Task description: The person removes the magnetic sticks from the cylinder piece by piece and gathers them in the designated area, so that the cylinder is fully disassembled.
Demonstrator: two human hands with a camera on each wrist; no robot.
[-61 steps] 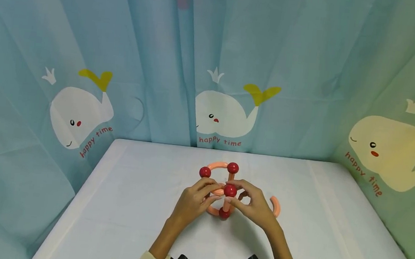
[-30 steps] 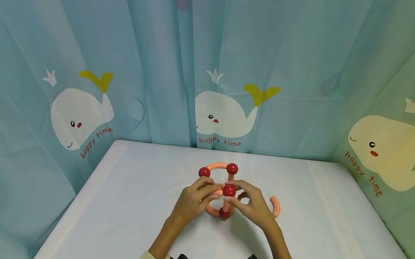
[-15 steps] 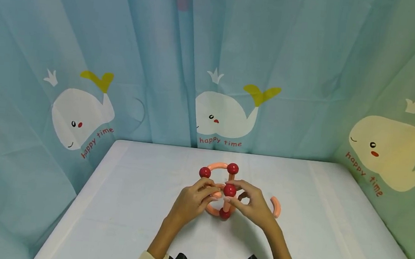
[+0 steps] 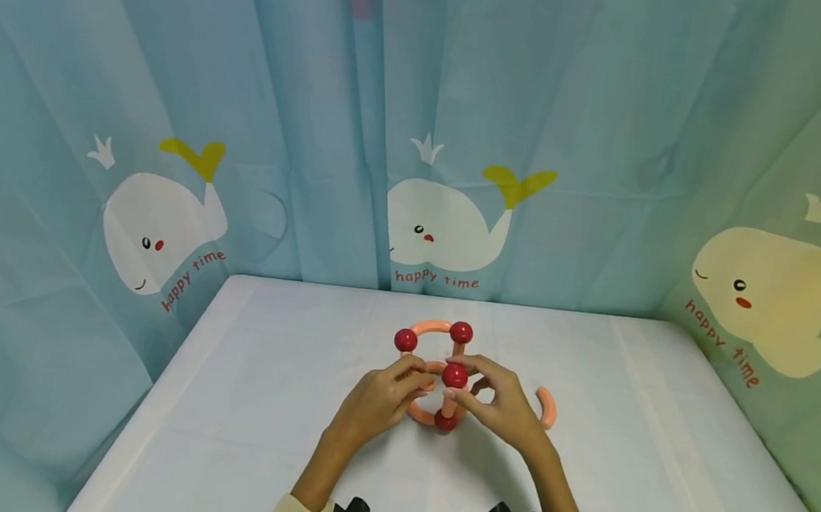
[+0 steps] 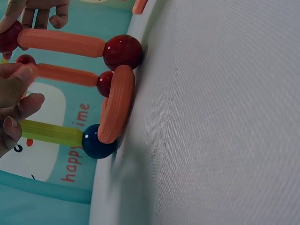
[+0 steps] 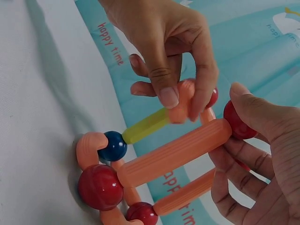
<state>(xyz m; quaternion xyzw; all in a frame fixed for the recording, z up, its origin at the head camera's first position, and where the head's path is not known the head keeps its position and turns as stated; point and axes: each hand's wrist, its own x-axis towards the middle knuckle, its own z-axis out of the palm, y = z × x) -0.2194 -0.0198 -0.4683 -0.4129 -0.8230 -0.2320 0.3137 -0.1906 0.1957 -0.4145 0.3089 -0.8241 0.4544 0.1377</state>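
Head: gripping glossy red ball (image 4: 454, 376) with right hand (image 4: 508, 401), atop orange-rod frame (image 4: 449, 406) upright on white table (image 4: 240, 404), near loose curved orange rod (image 4: 547, 408). Left wrist: standing partly on round blue ball (image 5: 96, 146). Right wrist: pinching short orange rod (image 6: 178, 112) in left hand (image 6: 157, 40), perhaps touching straight yellow-green rod (image 6: 146, 126).

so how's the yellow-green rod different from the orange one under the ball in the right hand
The yellow-green rod rises from a blue ball; the orange rod, from a red ball. In the left wrist view the orange rod's top shows, while the left hand hides the yellow-green rod's. Both are straight and roughly upright.
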